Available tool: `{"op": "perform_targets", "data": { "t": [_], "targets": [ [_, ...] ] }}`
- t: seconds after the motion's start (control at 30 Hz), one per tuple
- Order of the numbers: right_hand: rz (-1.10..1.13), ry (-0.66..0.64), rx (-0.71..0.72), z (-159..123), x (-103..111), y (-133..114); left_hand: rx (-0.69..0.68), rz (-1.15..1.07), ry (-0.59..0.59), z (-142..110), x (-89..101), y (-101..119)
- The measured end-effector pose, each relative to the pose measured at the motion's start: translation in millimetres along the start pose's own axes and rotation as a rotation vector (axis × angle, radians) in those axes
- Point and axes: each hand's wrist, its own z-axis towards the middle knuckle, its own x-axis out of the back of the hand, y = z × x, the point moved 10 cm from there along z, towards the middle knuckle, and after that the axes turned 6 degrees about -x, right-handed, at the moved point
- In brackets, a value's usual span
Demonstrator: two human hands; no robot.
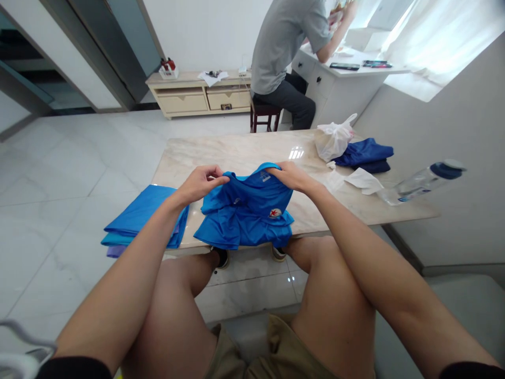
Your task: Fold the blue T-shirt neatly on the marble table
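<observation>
A bright blue shirt (252,210) with a small red and white emblem hangs between my hands over the front edge of the marble table. My left hand (203,181) pinches one side of its collar. On the other side, my right hand (291,176) grips the collar with its fingers partly hidden by the cloth. The shirt's lower part lies crumpled on the tabletop. Left of it, partly behind my left forearm, is a stack of folded blue clothes (138,213) with a purple piece at the bottom.
The marble table (221,147) also bears a white plastic bag (334,138), dark blue clothes (369,153), white tissue (363,180) and a clear bottle (424,181) at the right. Beyond, a person (284,52) sits on a stool at a white desk (355,87). A low cabinet (185,100) stands by the wall.
</observation>
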Motion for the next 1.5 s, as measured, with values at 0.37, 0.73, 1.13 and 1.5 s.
{"op": "perform_targets", "data": {
  "t": [0.37, 0.73, 1.13, 1.5],
  "targets": [
    [0.115, -0.319, 0.102, -19.6, -17.5, 4.9, -0.046, -0.085, 0.431, -8.0, 52.0, -4.4],
    [0.129, -0.040, 0.131, -16.3, -3.3, -14.6, -0.022, 0.050, 0.466, -19.7, 62.1, -22.5],
    [0.322, -0.087, 0.053, -9.2, -31.2, -36.5, 0.100, 0.201, 0.348, -12.9, 25.1, -19.5],
    [0.125, 0.230, -0.020, -7.6, -13.8, -44.4, 0.097, 0.345, 0.222, -16.1, 21.3, -12.1]
  ]
}}
